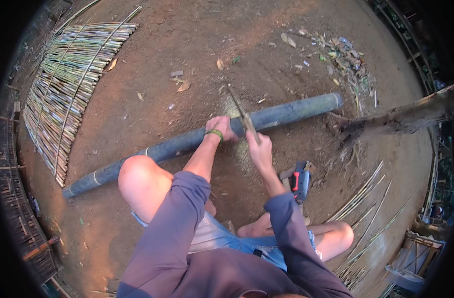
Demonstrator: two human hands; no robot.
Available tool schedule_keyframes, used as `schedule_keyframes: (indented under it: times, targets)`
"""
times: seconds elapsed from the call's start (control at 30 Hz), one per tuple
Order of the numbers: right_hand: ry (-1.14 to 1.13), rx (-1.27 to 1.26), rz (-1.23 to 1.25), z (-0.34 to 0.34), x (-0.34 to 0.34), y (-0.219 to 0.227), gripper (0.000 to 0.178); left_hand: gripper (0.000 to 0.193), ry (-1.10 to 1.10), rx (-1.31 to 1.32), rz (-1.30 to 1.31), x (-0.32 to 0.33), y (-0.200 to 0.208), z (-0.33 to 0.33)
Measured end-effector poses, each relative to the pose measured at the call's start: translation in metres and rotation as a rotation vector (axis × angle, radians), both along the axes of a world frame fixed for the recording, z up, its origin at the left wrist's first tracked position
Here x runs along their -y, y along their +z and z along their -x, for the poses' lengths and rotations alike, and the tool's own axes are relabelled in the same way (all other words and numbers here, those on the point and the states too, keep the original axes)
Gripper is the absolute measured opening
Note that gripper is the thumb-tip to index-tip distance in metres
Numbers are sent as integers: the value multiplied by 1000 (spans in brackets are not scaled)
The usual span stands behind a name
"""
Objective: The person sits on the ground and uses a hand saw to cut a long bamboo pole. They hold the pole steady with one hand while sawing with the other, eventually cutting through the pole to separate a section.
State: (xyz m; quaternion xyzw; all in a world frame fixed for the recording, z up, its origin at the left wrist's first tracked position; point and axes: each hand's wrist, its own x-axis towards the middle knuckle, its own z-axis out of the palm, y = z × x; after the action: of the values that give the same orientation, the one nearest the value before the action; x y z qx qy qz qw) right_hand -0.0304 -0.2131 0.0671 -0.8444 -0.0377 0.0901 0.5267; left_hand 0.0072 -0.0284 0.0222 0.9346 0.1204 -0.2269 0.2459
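A thick, dark bamboo pole (296,111) lies slantwise on the ground before me, from lower left to upper right. My left hand (221,128), with a green band at the wrist, is closed over the pole near its middle. Just to the right, my right hand (259,147) grips the handle of a handsaw (248,122). Its thin blade crosses the pole and points away from me. Pale sawdust (243,155) lies on the soil on both sides of the pole there. How deep the blade sits in the bamboo I cannot tell.
By my right knee sits a blue-grey and black tool or case with a red part (299,181). A mat of lashed thin canes (70,79) lies far left. A tree trunk (406,116) rises at right, near a litter heap (348,62). Loose thin sticks (358,198) lie lower right.
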Motion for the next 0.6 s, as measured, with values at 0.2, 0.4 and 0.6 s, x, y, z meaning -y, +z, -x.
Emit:
schedule_keyframes:
  times: [0.2, 0.4, 0.6]
  targets:
    - [-61, -77, 13, 98, 53, 28, 39, 76, -25, -32, 5, -9, 6, 10]
    - [-71, -102, 54, 12, -18, 1, 40, 81, -53, 4, -10, -18, -2, 10]
    - [-89, -123, 31, 28, -5, 1, 43, 71, -26, 92, -12, -3, 2, 26]
